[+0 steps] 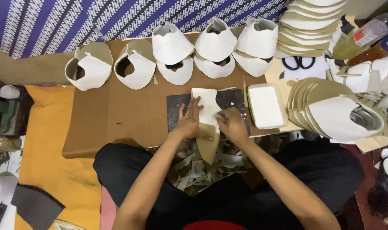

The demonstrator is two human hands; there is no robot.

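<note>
You sit cross-legged on the floor at a low brown board [117, 119], with a blue-and-white patterned cloth [74, 19] hanging beyond it and an orange mat [45, 170] spread to your left. A dark cutting slab [232, 100] lies on the board under your hands.

Your left hand [189, 123] lies flat, fingers spread and released, pressing down on the white upper piece [206, 106]. Your right hand [232, 124] is curled loosely, fingertips pinching the right edge of that same piece; whether it holds a small tool, you cannot tell. The piece is a soft, matte sheet, white above your fingers and tan [209, 147] below them, tapering to a point over the board's near edge towards your lap.

Just right of your right fingers sits a shallow rectangular tray of white paste [266, 106]. Beyond your fingertips stands a row of folded white shoe uppers [172, 55], curved and tan inside. Further right lie stacked tan-and-white insole shapes [330, 106], black-handled scissors [299, 62] and a plastic bottle [364, 36]. Pale offcut scraps [189, 168] litter your lap below your wrists.
</note>
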